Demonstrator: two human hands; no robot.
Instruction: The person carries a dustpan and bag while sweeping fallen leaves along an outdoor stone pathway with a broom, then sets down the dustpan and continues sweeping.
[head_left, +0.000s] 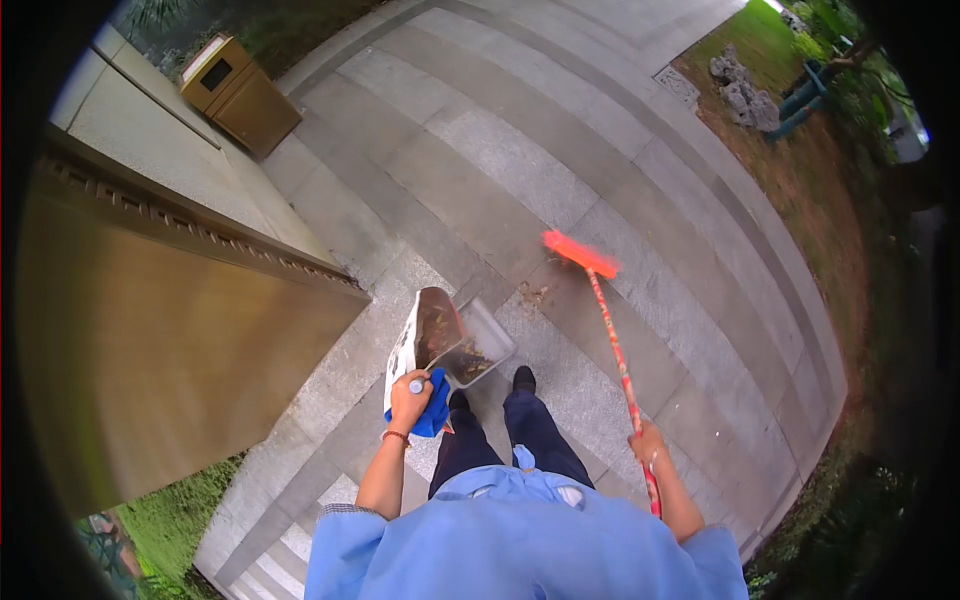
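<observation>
The white bag bears dark marks too blurred to read. My left fingers grip a grey handle beside the dustpan; my right fingers wrap the broom, out over the paving.

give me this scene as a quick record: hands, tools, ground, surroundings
left hand: closed around a pale-ended handle, blue cloth beside it
right hand: gripping the red patterned broom
broom head: orange-red, blurred
dustpan: in front of the feet, leaf litter inside
ground: grey paving, debris between dustpan and broom head
surroundings: brownish bin upper left, rocks upper right
</observation>
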